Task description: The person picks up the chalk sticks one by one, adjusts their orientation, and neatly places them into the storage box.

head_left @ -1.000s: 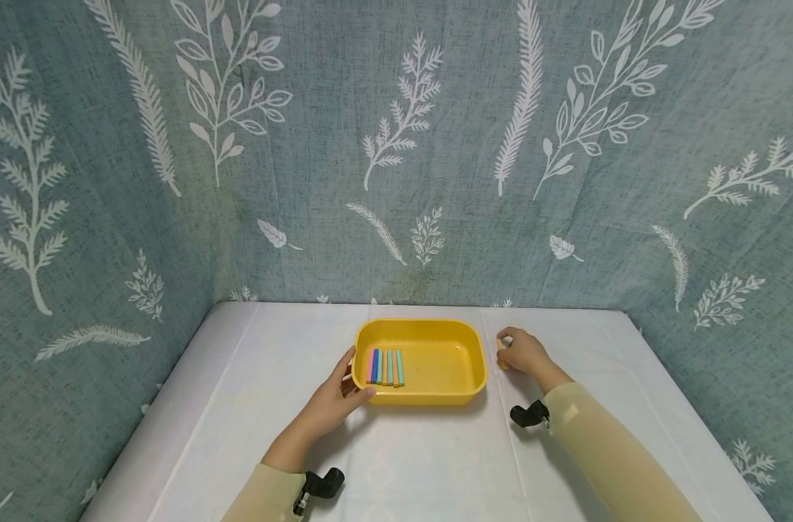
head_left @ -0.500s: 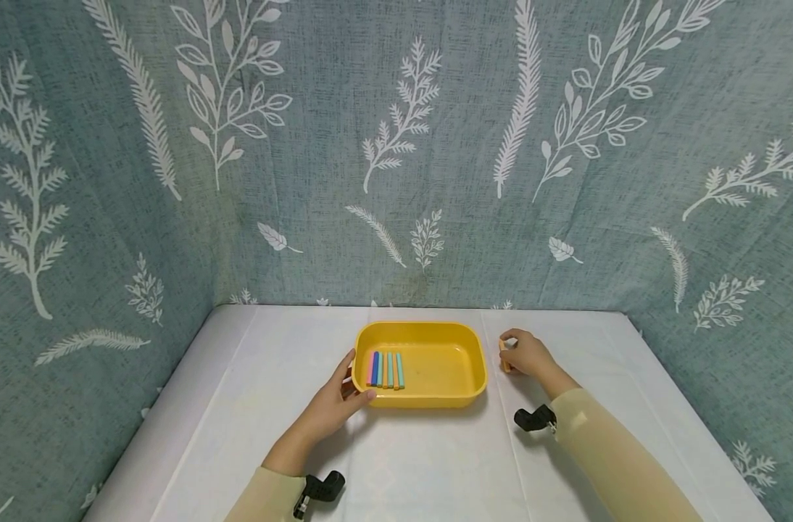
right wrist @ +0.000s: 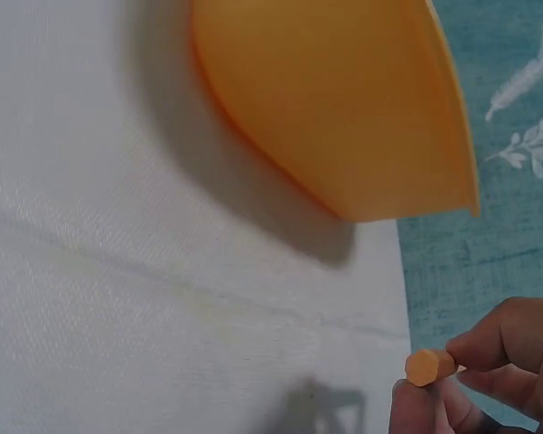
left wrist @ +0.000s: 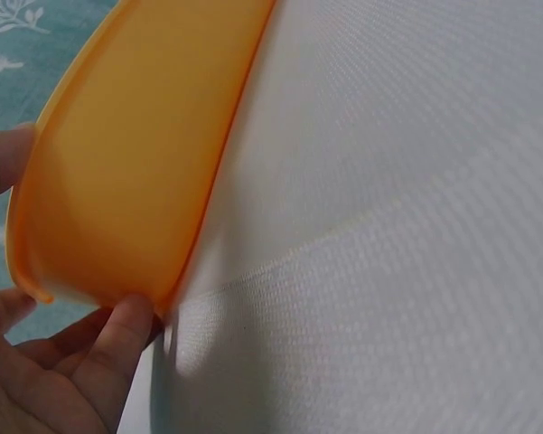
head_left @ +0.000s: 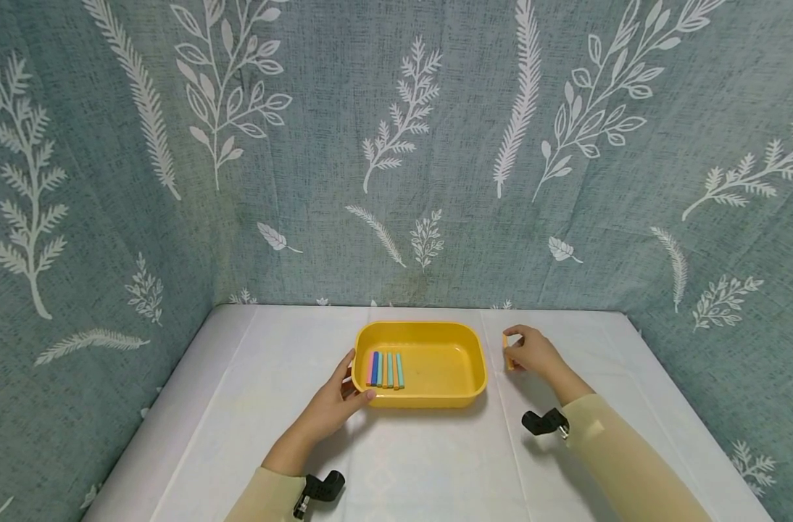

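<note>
Left hand [head_left: 340,399] grips the near-left corner of the yellow tray [head_left: 473,380] on the counter [head_left: 436,464]; right hand [head_left: 532,352] pinches an orange stick [head_left: 506,351], probably chalk, just right of the tray.

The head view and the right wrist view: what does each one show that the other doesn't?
Only the head view shows the left hand gripping the yellow tray's left rim, the five coloured sticks lying side by side inside the tray, and the leaf-patterned backdrop all around. Only the right wrist view shows the six-sided end of the orange stick and the tray's underside, close up. Both show the right hand pinching that orange stick beside the tray, above the white tablecloth.
</note>
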